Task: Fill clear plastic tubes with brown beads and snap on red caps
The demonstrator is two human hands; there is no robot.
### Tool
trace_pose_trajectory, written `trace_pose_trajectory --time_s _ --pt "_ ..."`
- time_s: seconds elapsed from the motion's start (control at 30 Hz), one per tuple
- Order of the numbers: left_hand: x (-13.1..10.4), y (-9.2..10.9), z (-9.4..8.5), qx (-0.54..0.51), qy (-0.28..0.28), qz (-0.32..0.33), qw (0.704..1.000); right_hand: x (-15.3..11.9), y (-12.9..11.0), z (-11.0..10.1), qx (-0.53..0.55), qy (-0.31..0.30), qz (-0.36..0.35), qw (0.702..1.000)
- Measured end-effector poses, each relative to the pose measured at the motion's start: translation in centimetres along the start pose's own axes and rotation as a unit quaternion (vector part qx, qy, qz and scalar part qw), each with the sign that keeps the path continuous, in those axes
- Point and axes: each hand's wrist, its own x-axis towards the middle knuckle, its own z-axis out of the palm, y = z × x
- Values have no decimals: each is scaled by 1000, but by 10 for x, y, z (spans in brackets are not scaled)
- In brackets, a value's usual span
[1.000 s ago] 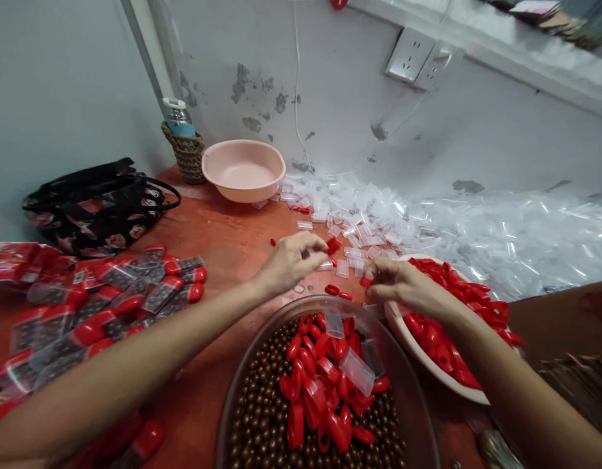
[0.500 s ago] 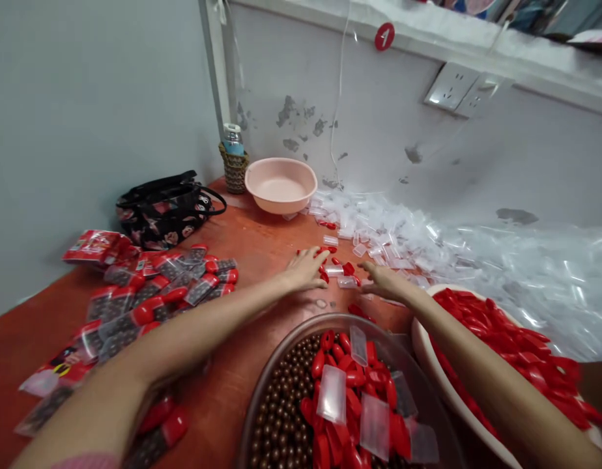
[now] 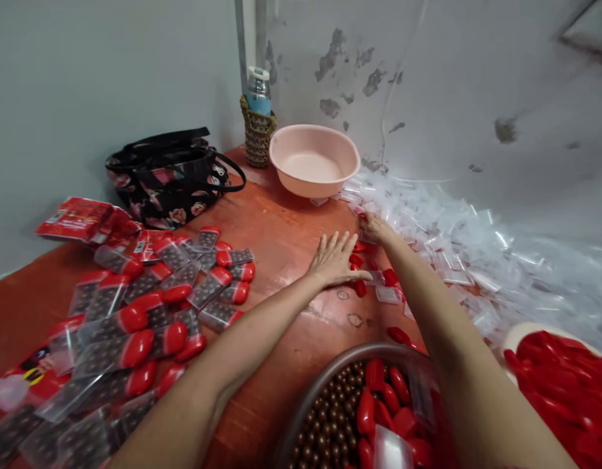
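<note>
My left hand (image 3: 333, 262) lies low over the orange table with its fingers spread. Its thumb reaches beside loose red caps (image 3: 360, 286) and a clear plastic case (image 3: 389, 294). My right hand (image 3: 375, 228) is farther back, bent down at the edge of the clear case pile (image 3: 442, 241). Red shows at its fingertips, but its fingers are partly hidden, and I cannot tell if they grip anything. Below my forearms stands a basin (image 3: 325, 378) of brown beads (image 3: 325, 417), with red caps (image 3: 382, 404) and clear cases (image 3: 391, 449) on top.
Bead-filled cases with red caps (image 3: 135, 345) cover the left side, by red packets (image 3: 81, 221) and a floral bag (image 3: 169, 182). A pink basin (image 3: 315, 163) and a bottle (image 3: 259, 91) in a woven holder (image 3: 258, 140) stand behind. A tub (image 3: 518, 335) of red caps is at right.
My right hand has moved farther back and leftward over the loose caps toward the pink basin. My left hand stays spread near the caps. The view has turned downward and closer.
</note>
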Motion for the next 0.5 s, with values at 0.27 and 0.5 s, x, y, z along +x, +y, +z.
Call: trace_pose_trajectory --time_s 0.27,0.5 --pt "0 4 -5 5 -41 85 995 -45 3 -29 -6 -4 53 999" --pt "9 5 -2 -4 -9 76 997 -131 18 -42 75 -140 70 985"
